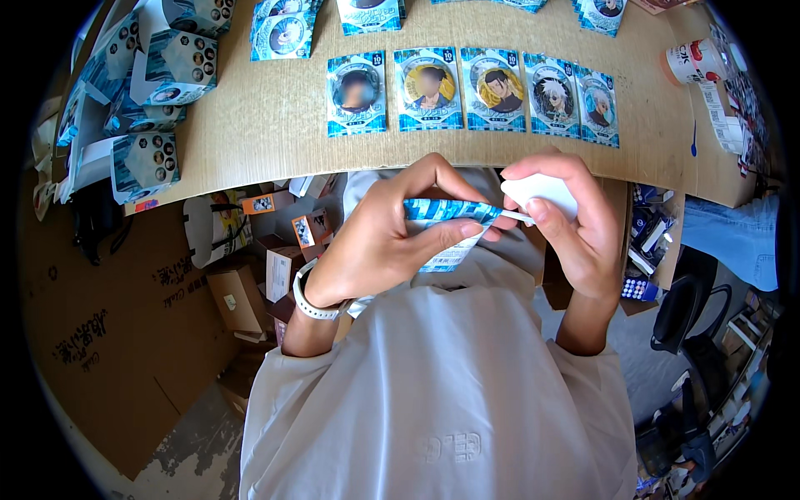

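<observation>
Just in front of my body, my left hand [367,229] is closed around a blue-and-white printed packet [450,210], thumb on its near face and fingers behind. Small print shows on the packet's lower part. A white card with rounded corners [546,193] is pinched between the thumb and curled fingers of my right hand [587,229]. A thin white edge bridges the gap between the two hands; whether it belongs to the packet or the card I cannot tell. On the table beyond, several blue picture cards with round character designs [429,89] lie in a row.
Open blue display boxes [175,67] crowd the table's left end. More picture cards [283,32] lie along the far side. A cup [693,62] and a small blue spoon [693,140] are at the right. Cartons [237,296] sit below the table at the left.
</observation>
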Available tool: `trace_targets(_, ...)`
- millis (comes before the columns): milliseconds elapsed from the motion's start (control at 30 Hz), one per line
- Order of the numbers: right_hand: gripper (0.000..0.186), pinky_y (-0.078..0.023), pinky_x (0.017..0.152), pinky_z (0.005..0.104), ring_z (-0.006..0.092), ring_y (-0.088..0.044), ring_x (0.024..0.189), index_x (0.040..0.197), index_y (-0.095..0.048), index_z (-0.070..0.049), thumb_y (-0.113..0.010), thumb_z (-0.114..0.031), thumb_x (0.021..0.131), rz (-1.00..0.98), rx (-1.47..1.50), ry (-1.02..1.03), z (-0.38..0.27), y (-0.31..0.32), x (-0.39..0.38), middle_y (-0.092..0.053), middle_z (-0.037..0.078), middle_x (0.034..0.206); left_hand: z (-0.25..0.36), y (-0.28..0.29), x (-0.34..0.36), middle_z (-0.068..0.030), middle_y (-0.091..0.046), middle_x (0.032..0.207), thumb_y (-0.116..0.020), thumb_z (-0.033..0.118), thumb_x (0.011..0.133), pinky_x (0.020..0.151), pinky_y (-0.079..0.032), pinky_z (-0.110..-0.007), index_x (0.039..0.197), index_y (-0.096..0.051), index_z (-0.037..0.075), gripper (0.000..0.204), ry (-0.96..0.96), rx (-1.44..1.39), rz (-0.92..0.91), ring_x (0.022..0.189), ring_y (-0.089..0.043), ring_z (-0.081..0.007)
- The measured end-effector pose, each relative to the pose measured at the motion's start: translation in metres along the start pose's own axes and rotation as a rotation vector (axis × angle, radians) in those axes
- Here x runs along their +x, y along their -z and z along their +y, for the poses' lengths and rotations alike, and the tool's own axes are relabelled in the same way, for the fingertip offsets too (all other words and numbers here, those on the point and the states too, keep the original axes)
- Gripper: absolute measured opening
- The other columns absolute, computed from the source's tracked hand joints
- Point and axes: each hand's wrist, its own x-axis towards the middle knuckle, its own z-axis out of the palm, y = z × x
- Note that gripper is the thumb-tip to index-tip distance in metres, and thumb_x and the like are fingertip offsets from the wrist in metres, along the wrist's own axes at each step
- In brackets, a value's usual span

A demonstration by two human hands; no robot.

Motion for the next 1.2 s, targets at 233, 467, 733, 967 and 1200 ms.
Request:
trace_targets(233, 0.023, -0.051, 0.086, 0.0294, 0.0164, -0.063, 0.098, 0.119, -0.058, 0.003, -0.052, -0.007, 0.099, -0.012, 0.064, -0.028, 0.000, 0.000, 0.001, -0.064, 0.011, 0.111, 0.007, 0.000, 0.000, -0.0128, -0.067, 0.099, -0.067, -0.003, 0.090, 0.083, -0.055, -0.029, 0.103, -0.056, -0.004, 0.018, -0.013, 0.206, 0.032, 0.095, -0.068, -0.0172)
trace_targets(467, 0.024, -0.053, 0.081, 0.0299, 0.0162, -0.064, 0.093, 0.120, -0.057, 0.004, -0.052, -0.010, 0.100, -0.019, 0.201, -0.046, 0.007, -0.002, 0.002, -0.063, 0.012, 0.112, 0.007, 0.000, 0.001, -0.0111, -0.068, 0.099, -0.070, -0.001, 0.088, 0.082, -0.052, -0.026, 0.103, -0.058, -0.003, 0.019, 0.037, 0.139, 0.051, 0.092, -0.066, -0.0116)
trace_targets(733, 0.024, -0.053, 0.080, 0.0297, 0.0171, -0.065, 0.090, 0.119, -0.057, 0.004, -0.052, -0.012, 0.101, 0.018, -0.019, 0.050, 0.004, -0.001, 0.003, -0.063, 0.012, 0.109, 0.000, -0.003, 0.003, -0.0073, -0.069, 0.096, -0.073, 0.000, 0.087, 0.079, -0.051, -0.023, 0.101, -0.065, -0.003, 0.016, -0.085, 0.441, 0.173, 0.091, -0.063, -0.0082)
trace_targets(967, 0.024, -0.052, 0.085, 0.0295, 0.0179, -0.065, 0.096, 0.117, -0.059, 0.003, -0.053, -0.014, 0.101, 0.066, 0.027, 0.034, 0.004, 0.000, 0.000, -0.064, 0.012, 0.110, -0.005, -0.007, 0.008, -0.0102, -0.071, 0.090, -0.078, -0.005, 0.080, 0.072, -0.056, -0.025, 0.094, -0.067, -0.006, 0.018, 0.037, 0.237, 0.204, 0.084, -0.071, -0.0148)
trace_targets(1200, 0.025, -0.051, 0.085, 0.0297, 0.0184, -0.064, 0.096, 0.118, -0.059, 0.003, -0.054, -0.015, 0.101, 0.019, 0.003, 0.037, 0.006, 0.003, 0.000, -0.064, 0.012, 0.110, 0.002, -0.009, 0.006, -0.0113, -0.072, 0.089, -0.077, -0.006, 0.080, 0.072, -0.056, -0.025, 0.091, -0.068, -0.007, 0.014, 0.011, 0.345, 0.167, 0.082, -0.071, -0.0154)
